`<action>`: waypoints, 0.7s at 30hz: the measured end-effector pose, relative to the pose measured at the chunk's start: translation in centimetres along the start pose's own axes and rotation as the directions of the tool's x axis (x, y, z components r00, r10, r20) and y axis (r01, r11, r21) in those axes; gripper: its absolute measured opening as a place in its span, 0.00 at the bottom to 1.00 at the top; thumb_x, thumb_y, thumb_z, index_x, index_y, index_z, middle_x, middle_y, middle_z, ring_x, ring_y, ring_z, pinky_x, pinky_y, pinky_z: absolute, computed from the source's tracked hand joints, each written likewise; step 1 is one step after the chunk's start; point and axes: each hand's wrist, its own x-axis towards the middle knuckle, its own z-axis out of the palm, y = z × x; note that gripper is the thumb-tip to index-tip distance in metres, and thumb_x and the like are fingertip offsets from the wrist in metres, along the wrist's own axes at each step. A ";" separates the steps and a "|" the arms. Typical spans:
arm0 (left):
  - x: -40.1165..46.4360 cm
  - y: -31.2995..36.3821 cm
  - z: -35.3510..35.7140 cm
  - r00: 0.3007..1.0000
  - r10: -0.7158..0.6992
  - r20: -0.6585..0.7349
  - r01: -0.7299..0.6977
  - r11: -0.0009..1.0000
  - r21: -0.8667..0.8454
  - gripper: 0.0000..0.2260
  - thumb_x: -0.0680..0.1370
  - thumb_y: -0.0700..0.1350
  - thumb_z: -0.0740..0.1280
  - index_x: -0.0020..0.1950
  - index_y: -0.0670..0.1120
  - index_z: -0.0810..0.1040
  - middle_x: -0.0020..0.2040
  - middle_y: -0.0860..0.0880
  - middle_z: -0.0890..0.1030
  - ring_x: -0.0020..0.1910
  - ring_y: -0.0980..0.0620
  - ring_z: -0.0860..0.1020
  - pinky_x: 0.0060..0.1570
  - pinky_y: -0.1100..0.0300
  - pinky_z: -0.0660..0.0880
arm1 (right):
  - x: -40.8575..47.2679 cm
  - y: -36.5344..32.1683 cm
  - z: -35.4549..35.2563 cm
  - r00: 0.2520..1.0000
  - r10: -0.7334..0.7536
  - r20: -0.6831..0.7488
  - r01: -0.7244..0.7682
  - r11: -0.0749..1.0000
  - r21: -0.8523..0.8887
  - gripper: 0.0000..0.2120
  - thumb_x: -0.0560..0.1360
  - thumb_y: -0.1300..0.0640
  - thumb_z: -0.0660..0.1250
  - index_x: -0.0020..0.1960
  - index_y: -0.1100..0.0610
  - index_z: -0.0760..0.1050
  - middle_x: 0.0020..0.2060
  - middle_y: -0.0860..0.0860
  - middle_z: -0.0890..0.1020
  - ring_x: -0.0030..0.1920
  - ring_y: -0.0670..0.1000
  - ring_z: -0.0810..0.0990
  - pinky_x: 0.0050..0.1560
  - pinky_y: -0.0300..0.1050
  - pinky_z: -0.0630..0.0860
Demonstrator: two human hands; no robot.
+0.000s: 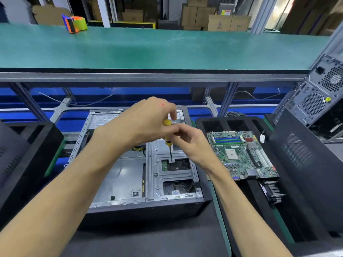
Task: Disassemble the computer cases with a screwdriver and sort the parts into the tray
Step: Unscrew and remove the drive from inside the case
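Both hands' grip clamped on yellow screwdriver point(168, 134), left hand point(148, 119) above right hand point(191, 143); case label unreadable.

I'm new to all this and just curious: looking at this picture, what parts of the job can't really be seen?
All in the head view:
- Screw under the screwdriver tip: too small to make out.
- Screwdriver handle: largely covered by the left hand and right hand.
- Inside of the computer case: partly blocked by the forearms.
- Tray compartments: dark, contents unclear, covered by the motherboard.
- Second case: cut by the right edge.
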 end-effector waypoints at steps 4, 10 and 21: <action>-0.2 -0.4 0.1 0.998 -0.001 0.068 0.007 0.996 -0.086 0.07 0.77 0.52 0.69 0.52 0.51 0.79 0.46 0.53 0.78 0.44 0.52 0.77 0.45 0.55 0.76 | 0.0 0.4 -0.2 0.999 0.031 0.024 -0.032 0.998 0.056 0.10 0.80 0.63 0.63 0.58 0.58 0.78 0.46 0.50 0.83 0.49 0.49 0.81 0.56 0.50 0.79; 0.4 1.3 1.8 0.983 -0.117 -0.144 0.160 0.929 0.335 0.25 0.77 0.72 0.53 0.38 0.50 0.68 0.36 0.51 0.74 0.36 0.47 0.75 0.38 0.54 0.72 | -0.4 1.3 1.5 0.998 0.066 -0.008 -0.067 0.996 -0.053 0.12 0.77 0.49 0.68 0.57 0.53 0.76 0.52 0.61 0.79 0.53 0.60 0.78 0.57 0.63 0.76; 0.5 0.2 1.5 0.992 -0.036 -0.122 0.038 0.999 0.014 0.08 0.81 0.47 0.63 0.55 0.50 0.81 0.37 0.57 0.70 0.42 0.48 0.75 0.44 0.53 0.74 | -0.2 1.5 0.9 0.997 0.063 -0.052 -0.082 0.778 -0.624 0.19 0.71 0.36 0.71 0.43 0.49 0.69 0.36 0.47 0.75 0.36 0.49 0.74 0.36 0.47 0.71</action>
